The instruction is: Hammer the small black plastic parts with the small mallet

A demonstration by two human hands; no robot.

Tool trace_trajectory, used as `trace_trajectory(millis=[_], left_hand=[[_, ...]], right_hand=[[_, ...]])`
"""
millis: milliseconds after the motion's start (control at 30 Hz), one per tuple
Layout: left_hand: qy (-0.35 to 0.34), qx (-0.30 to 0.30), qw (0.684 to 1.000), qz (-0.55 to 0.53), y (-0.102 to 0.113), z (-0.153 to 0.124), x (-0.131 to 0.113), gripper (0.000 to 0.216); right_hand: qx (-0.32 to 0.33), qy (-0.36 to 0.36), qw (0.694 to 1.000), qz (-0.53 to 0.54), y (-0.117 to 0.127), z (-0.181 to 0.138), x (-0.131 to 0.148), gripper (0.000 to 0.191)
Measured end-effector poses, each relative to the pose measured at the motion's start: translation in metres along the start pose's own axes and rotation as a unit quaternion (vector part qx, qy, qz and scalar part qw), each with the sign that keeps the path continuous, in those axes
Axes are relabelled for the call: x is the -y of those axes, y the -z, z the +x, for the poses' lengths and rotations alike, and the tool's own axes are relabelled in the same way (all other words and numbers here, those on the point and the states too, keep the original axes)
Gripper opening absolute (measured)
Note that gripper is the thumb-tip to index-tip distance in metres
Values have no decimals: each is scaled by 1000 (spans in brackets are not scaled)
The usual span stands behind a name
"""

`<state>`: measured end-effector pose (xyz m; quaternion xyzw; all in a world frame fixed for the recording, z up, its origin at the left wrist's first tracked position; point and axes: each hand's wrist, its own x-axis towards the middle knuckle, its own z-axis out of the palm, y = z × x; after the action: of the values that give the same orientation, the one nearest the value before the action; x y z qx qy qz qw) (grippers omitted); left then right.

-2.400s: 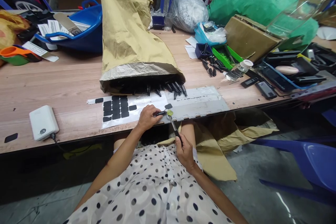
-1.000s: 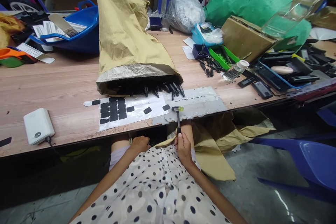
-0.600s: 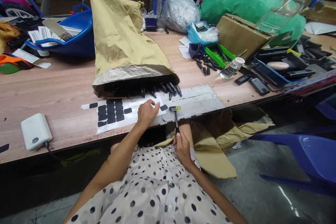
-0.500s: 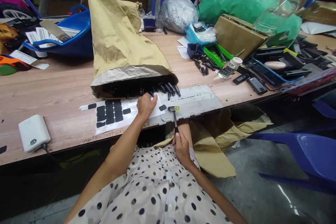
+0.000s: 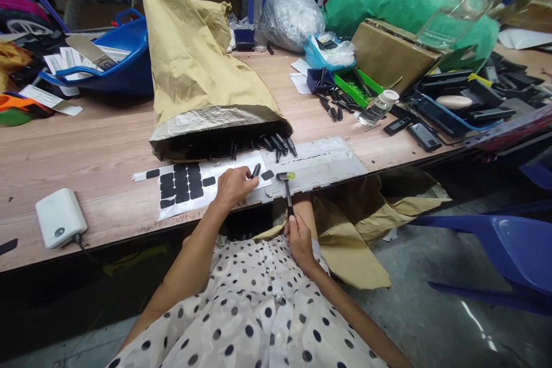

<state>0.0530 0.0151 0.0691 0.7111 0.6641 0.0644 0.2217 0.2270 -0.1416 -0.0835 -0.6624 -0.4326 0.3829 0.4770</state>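
Between the fingertips of my left hand (image 5: 235,187) is a short black pen-like piece (image 5: 256,171), held over the white sheet. My right hand (image 5: 299,240) grips the dark handle of a small hammer (image 5: 287,190); its head has a yellow-green end and lies over the grey board (image 5: 330,162). Black rounded stickers (image 5: 181,182) sit in rows on the white sheet (image 5: 211,201), with a separate black one (image 5: 268,175) near the hammer head. Several more black pen-like pieces (image 5: 280,144) spill from the mouth of a large brown paper sack (image 5: 211,77).
A white power bank (image 5: 61,218) with a cable lies at the left table edge. Farther back stand a blue basin (image 5: 116,77), a green tray (image 5: 351,94) and a clear bottle (image 5: 378,108). At right, a blue tray (image 5: 483,128) holds black devices. A purple chair (image 5: 513,253) stands right.
My left hand has drawn back from the sack's mouth toward me, bringing a black pen-like piece in its fingers. My right hand and the hammer have hardly moved.
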Motion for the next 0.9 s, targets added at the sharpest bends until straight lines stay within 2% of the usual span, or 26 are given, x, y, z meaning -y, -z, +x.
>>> trace_trajectory(millis=[67,133,333,600,733,900], left_hand=[[-62,29,998,4,-6,-13,6,17],[-87,32,996,3,-13,-21,11,15],[-131,-67,988,-45,-37,-25,19,22],[-136,-60,982,-119,-45,-18,34,15],[-132,-50,980,-144,-45,-16,37,16],[-139,-45,975,-165,-47,-15,39,16]], right_hand=[[1,-2,1000,0,1,0,2,39],[2,-3,1000,-3,1,1,4,40],[-1,7,1000,-17,4,2,11,42],[-11,83,994,-70,11,-7,32,37],[-11,101,990,-98,13,-10,31,37],[-8,177,976,-126,13,-10,28,36]])
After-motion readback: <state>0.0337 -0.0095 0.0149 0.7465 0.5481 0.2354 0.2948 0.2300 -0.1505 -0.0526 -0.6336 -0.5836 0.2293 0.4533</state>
